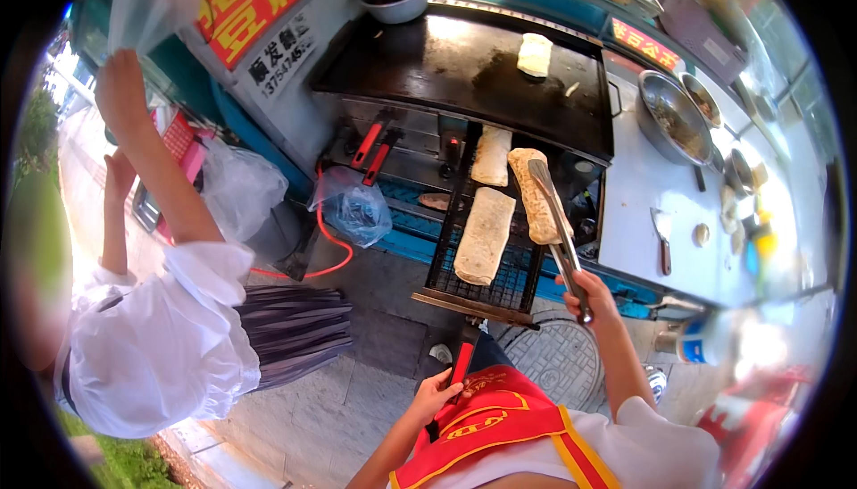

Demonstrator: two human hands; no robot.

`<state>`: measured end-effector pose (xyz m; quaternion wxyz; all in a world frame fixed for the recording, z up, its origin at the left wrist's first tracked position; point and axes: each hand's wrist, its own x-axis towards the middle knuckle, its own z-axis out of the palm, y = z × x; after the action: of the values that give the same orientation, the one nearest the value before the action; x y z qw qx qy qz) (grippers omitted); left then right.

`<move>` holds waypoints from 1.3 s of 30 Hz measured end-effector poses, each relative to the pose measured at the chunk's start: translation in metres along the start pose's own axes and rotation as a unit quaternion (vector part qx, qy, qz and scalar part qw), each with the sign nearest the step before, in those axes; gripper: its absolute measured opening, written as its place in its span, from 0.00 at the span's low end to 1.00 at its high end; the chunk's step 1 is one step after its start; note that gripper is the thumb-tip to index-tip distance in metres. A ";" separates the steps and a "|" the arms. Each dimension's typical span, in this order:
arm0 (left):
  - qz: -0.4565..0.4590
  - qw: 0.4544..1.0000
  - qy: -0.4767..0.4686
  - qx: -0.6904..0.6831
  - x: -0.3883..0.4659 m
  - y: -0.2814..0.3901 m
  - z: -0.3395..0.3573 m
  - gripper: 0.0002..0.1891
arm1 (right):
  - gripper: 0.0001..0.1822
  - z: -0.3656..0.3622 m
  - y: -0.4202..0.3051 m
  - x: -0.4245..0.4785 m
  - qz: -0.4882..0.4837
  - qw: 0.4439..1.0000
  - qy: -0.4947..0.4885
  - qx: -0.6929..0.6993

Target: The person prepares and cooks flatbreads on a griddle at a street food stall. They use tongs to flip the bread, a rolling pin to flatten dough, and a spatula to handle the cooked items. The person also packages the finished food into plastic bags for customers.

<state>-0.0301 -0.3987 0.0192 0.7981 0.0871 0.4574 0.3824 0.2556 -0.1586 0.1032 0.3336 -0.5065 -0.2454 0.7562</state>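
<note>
My left hand (434,394) is closed around the red handle (462,360) of a pulled-out wire-mesh grill drawer (474,308). In my right hand (596,298) are metal tongs (569,258), which clasp a browned rectangular stuffed flatbread (525,184) over the drawer's right side. Whether this bread touches the mesh, I cannot tell. Two more flatbreads rest in the drawer: a paler one (485,238) near the front and another (493,157) farther in, under the griddle's edge. A small pale flatbread (535,53) lies on the dark flat griddle (415,67) above.
Metal bowls of filling (673,120) and a scraper (661,238) sit on the white counter (633,201) at right. More red handles (367,145) project below the griddle. At left stands another person (154,348), one hand raised at a plastic bag (150,0). An orange hose (335,258) crosses the floor.
</note>
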 end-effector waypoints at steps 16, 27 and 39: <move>0.012 0.993 0.073 0.094 0.003 -0.001 -0.002 0.27 | 0.11 0.268 -0.150 0.376 -0.043 0.988 -0.082 -0.122; 0.007 0.999 0.012 0.046 0.010 -0.005 -0.008 0.26 | 0.15 -0.004 -0.070 0.043 -0.039 0.944 0.029 -0.328; 0.008 0.996 -0.009 0.084 0.010 -0.006 -0.015 0.22 | 0.34 0.073 0.033 0.132 -0.179 0.738 0.286 -0.585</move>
<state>-0.0358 -0.3997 0.0013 0.7889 0.1604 0.4803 0.3482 0.1445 -0.0827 0.0270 0.1555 -0.7413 -0.6183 0.2098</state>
